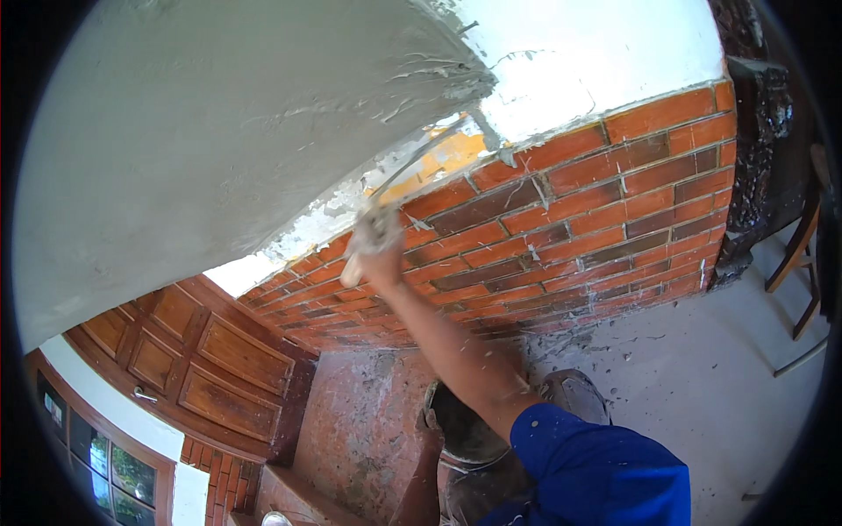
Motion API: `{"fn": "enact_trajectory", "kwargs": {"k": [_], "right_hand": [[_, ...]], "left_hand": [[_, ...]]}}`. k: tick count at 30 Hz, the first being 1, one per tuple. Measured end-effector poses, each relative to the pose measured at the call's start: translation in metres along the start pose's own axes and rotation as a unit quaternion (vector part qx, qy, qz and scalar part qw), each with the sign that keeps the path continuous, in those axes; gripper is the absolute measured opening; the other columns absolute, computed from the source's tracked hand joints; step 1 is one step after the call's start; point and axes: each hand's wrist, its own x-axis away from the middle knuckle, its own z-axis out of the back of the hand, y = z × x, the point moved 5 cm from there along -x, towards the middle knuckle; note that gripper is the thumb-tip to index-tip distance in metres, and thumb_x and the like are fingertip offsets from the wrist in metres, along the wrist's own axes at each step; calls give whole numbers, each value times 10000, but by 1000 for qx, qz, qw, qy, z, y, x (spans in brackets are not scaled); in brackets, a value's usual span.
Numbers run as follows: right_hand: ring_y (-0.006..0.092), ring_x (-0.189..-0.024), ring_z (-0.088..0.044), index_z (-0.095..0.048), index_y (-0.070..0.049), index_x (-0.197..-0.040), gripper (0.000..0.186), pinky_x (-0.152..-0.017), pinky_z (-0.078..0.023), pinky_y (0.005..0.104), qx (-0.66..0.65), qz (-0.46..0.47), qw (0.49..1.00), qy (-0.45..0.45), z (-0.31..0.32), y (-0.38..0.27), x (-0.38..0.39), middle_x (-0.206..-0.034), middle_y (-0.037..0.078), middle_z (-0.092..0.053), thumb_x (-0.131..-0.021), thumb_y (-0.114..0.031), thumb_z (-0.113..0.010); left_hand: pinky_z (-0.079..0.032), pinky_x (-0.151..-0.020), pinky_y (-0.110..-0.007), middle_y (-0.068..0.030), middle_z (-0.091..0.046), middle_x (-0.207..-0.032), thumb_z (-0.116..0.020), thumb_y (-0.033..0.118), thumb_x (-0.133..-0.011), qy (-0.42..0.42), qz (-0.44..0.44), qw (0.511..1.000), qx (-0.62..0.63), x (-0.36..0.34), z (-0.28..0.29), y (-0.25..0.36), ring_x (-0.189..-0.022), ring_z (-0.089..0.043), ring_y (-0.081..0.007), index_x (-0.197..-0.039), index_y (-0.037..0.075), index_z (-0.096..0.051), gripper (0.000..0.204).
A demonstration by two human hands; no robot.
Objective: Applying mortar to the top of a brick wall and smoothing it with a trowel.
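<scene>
Where the brick wall (605, 210) meets the floor, a dark bucket (460, 430) stands just below it, partly hidden behind the person's forearm; its inside is dark and its contents cannot be made out. Up against the same wall, the right hand (375, 254) has its grip clenched on the pale handle of a trowel (438, 149), the fingers crusted with plaster. The trowel's blade reaches up from the hand to the top of the wall, where its tip lies against the wet grey plaster (219, 131) spread across the surface above the bricks. A white painted patch (579, 61) sits above the wall's upper right courses. The left hand is out of view. Left of the wall's foot stands a panelled wooden door (210, 359). Right of the wall, a wooden chair (802, 254) stands on the concrete floor (702, 386), which is spattered with plaster droppings near the wall's base.
</scene>
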Motion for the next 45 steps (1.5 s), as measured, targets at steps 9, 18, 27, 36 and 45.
{"fn": "enact_trajectory", "kwargs": {"k": [9, 18, 27, 36, 45], "right_hand": [[84, -547, -532, -467, -40, -1026, 187, -442, -454, 248, -69, 90, 993, -40, -6, -47, -71, -684, -2, -511, -881, 23, -569], [60, -535, -510, -515, -52, -971, 128, -463, -397, 205, 267, 266, 918, -126, -51, -44, -3, -603, -19, -489, -862, -4, -561], [144, -825, -591, -456, 14, -1109, 355, -738, -497, 249, -164, 21, 986, 28, -27, 4, -37, -875, 69, -565, -790, 88, -594], [122, -711, -550, -430, -21, -976, 287, -646, -478, 227, 12, -5, 1000, -28, -113, 48, -5, -782, 39, -520, -787, 64, -628], [320, -627, -590, -590, -2, -900, 283, -590, -451, 430, 281, -188, 928, -154, 10, 49, 138, -638, 128, -581, -875, -283, -618]], "left_hand": [[-455, -859, -453, -272, -623, -1073, -444, 405, -974, 25, 8, 999, 39, 13, 7, -1, -985, -602, -407, -1170, -66, -552, 521], [-465, -803, -422, -228, -629, -957, -445, 408, -973, 70, -38, 996, 38, 8, -6, -30, -850, -592, -327, -1105, -58, -568, 500], [-429, -939, -448, -297, -571, -1167, -449, 433, -962, 23, 8, 994, 111, 18, -1, -42, -1090, -554, -417, -1241, -74, -511, 582], [-411, -985, -439, -288, -555, -1222, -452, 408, -963, 59, 8, 997, 52, 35, -12, -47, -1156, -523, -435, -1282, -48, -489, 558], [-415, -965, -459, -291, -564, -1198, -469, 373, -959, 14, 34, 994, 101, 30, -11, -42, -1139, -530, -435, -1264, -34, -511, 510]]}}
